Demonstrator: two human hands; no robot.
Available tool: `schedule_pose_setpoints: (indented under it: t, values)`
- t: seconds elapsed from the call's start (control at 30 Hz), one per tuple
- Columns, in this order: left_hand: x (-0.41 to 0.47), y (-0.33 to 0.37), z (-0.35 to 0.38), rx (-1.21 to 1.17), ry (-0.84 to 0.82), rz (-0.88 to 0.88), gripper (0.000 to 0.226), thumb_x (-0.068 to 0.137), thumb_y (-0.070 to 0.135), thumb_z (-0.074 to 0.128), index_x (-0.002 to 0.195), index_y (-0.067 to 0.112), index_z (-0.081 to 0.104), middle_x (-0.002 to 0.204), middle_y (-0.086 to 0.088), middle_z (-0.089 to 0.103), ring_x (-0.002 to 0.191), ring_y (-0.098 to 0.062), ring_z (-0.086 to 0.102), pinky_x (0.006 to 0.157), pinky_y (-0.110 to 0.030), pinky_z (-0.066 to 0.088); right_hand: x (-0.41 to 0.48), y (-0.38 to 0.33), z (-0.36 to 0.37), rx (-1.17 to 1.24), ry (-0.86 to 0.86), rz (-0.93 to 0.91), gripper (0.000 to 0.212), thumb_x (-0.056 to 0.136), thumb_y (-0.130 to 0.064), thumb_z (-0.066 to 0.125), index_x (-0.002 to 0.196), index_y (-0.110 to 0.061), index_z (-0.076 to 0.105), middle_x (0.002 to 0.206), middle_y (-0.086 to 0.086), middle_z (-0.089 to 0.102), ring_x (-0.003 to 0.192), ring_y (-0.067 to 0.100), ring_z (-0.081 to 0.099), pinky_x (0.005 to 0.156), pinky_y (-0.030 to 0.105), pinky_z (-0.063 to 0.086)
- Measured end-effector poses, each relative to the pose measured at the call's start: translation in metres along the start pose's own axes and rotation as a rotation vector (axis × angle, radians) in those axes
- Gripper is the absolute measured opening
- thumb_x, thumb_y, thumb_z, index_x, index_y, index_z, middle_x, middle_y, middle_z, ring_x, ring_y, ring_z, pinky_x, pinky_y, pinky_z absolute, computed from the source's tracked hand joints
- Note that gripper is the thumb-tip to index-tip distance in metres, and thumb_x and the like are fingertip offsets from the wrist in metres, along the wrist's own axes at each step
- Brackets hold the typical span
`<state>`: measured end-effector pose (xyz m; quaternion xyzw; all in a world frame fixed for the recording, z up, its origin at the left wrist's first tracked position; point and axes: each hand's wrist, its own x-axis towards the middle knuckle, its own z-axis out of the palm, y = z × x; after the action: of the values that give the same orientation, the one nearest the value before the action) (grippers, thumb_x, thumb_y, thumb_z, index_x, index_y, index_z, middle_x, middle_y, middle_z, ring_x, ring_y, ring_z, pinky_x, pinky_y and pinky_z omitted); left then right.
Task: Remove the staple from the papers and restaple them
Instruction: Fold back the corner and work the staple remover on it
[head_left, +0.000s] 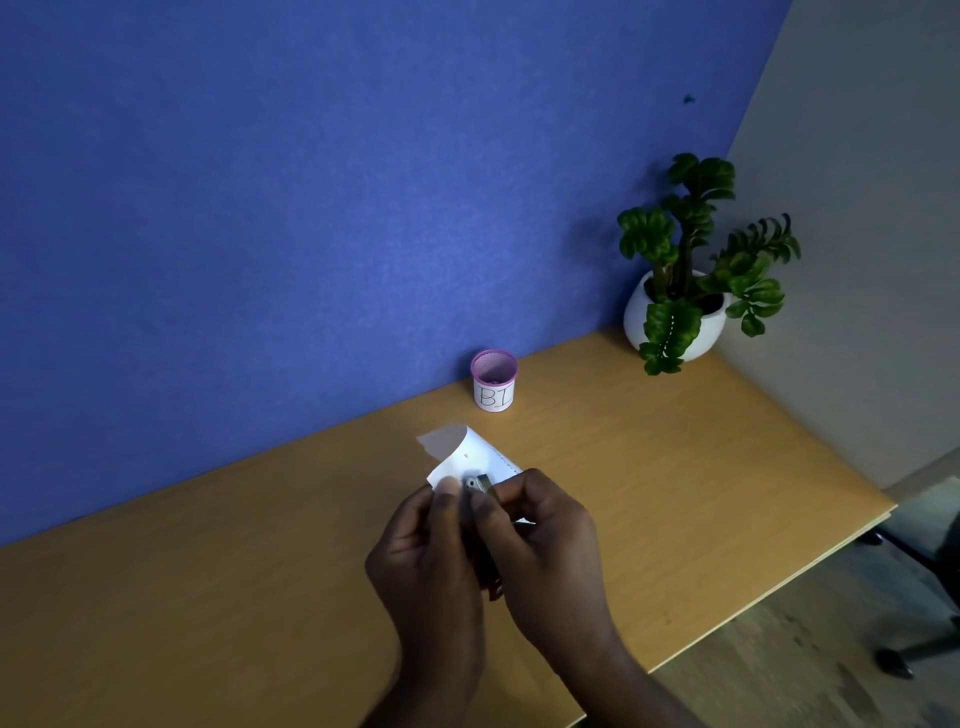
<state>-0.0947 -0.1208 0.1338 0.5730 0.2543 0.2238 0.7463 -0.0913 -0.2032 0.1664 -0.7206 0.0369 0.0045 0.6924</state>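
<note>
- A blue felt-like wall panel stands behind everything, meeting a beige side panel at the right.
- The light-brown wooden counter runs along the foot of the blue panel.
- A green leafy plant in a round white pot sits in the far right corner of the counter.
- The right hand is curled tightly round a small grey metal tool. Only the tool's front end shows, right at the papers' near edge.
- The left hand pinches the near corner of the small white papers, thumb on top.
- The papers are held over the middle of the counter, their far corner curling over.
- A small pink mesh cup with a white label reading "BI" stands by the blue panel, beyond the papers.
</note>
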Motion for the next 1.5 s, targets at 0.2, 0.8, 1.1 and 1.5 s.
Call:
schedule_pose_setpoints:
  t: [0.2,0.8,1.1,1.5]
  values:
    - [-0.001,-0.005,0.000,0.017,0.016,0.036,0.027,0.098,0.028,0.072,0.077,0.012,0.078,0.061,0.010,0.069,0.059,-0.004,0.059,0.051,-0.025,0.053,-0.004,-0.003,-0.001,-0.244,0.050,-0.108,0.025,0.088,-0.043,0.069,0.076,-0.021,0.067,0.064,-0.001,0.075,0.054,0.020,0.074,0.055,0.049,0.062]
    - [-0.012,0.002,0.001,-0.025,-0.030,-0.065,0.032,0.107,0.016,0.069,0.079,0.008,0.081,0.064,-0.005,0.073,0.061,-0.013,0.064,0.052,-0.030,0.055,-0.008,0.001,0.006,-0.225,0.158,-0.097,0.026,0.097,-0.038,0.073,0.076,-0.025,0.066,0.072,-0.012,0.079,0.058,0.011,0.074,0.050,0.020,0.052]
    - [-0.010,0.005,-0.001,-0.040,-0.001,-0.048,0.035,0.106,0.016,0.069,0.074,0.007,0.076,0.059,-0.002,0.067,0.056,-0.013,0.059,0.047,-0.032,0.052,-0.009,-0.003,0.001,-0.077,0.088,0.003,0.033,0.085,-0.053,0.073,0.077,-0.022,0.070,0.067,0.000,0.076,0.049,0.021,0.073,0.048,0.054,0.062]
    - [-0.008,0.000,-0.001,-0.008,0.020,0.076,0.028,0.101,0.017,0.074,0.073,0.020,0.079,0.058,0.010,0.069,0.054,0.001,0.059,0.049,-0.018,0.051,-0.011,-0.005,0.001,-0.240,0.117,-0.121,0.019,0.081,-0.037,0.072,0.072,-0.020,0.068,0.058,-0.002,0.071,0.051,0.022,0.069,0.055,0.050,0.061]
